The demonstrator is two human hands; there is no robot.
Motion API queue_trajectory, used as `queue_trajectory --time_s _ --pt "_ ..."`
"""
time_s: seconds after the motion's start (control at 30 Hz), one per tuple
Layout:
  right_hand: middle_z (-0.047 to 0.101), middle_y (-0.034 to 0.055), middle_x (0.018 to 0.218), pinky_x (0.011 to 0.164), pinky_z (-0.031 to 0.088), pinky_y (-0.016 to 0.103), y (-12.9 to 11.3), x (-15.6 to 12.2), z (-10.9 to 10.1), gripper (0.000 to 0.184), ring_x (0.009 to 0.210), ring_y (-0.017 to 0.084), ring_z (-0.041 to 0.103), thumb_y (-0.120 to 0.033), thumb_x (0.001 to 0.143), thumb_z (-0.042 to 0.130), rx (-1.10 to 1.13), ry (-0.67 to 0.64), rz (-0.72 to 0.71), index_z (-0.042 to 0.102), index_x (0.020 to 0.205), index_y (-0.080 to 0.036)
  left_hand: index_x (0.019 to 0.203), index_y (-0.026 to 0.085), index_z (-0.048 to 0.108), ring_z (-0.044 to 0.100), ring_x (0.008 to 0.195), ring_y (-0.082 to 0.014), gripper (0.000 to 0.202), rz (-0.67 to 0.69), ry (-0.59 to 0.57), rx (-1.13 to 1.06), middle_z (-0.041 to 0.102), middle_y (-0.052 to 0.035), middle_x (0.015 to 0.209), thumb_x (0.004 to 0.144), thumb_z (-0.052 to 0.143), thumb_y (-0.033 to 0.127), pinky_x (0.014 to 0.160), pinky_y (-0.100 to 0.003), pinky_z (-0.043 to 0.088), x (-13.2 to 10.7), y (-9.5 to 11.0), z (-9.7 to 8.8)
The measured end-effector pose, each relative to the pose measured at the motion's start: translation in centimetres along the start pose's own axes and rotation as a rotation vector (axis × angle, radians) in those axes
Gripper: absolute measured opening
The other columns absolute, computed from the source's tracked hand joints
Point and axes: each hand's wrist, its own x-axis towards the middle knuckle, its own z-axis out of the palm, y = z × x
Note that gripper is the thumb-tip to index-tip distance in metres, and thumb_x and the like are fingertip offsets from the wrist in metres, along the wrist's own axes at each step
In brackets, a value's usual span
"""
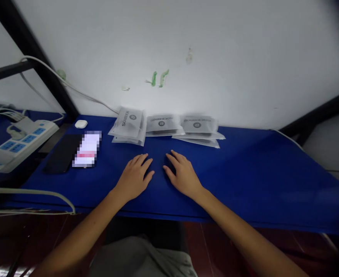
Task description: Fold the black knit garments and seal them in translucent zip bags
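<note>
On the blue tabletop, the middle pouch lies lengthwise left to right; both hands rest empty, loosely spread.

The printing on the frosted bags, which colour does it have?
Dark grey; the printing shows best in the head view.

Both hands palm-down on the blue tabletop, near frosted pouches

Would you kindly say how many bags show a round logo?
3: left bag, middle bag and right bag, in a row near the wall. Others beneath may hide theirs.
</note>
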Motion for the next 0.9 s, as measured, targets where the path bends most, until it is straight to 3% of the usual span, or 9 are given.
queue_trajectory --time_s 0.17,0.9 --pt "0.049 0.0170 0.142 0.107 0.038 0.052 0.42 -1.09 0.67 0.046 0.133 0.032 0.043 -0.035 0.092 0.045 0.017 -0.007 -0.005 0.055 0.131 -0.013 0.134 0.020 0.050 0.039 0.135 -0.0273 0.043 -0.035 -0.045 0.001 0.047 -0.0101 0.144 0.095 0.041 0.037 0.111 -0.050 0.034 -0.53 -0.66 1.14" --pt "0.050 0.0141 0.141 0.104 0.040 0.054 0.36 -1.06 0.16 0.043 0.131 0.032 0.045 -0.036 0.092 0.045 0.056 -0.003 -0.002 0.056 0.130 -0.019 0.133 0.021 0.051 0.036 0.137 -0.0256 0.042 -0.105 -0.020 -0.049 0.045 -0.0093 0.146 0.095 0.041 0.037 0.113 -0.050 0.031 -1.02 -0.56 1.05"
